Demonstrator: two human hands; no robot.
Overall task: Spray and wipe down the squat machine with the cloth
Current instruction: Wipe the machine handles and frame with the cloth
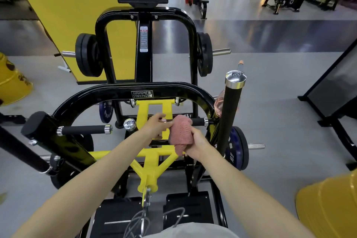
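The black and yellow squat machine stands right in front of me. A pink cloth is draped over the inner part of its right horizontal handle. My right hand grips the cloth from below and the right. My left hand curls round the chrome inner end of that handle, its fingertips against the cloth. A pinkish translucent bottle shows on the right side of the frame, mostly hidden behind an upright black bar.
The left horizontal handle is bare. Black foot plates lie below me. Weight plates hang on both sides, a blue one close to my right arm. Yellow barrels stand at both edges. Other gym machines fill the background.
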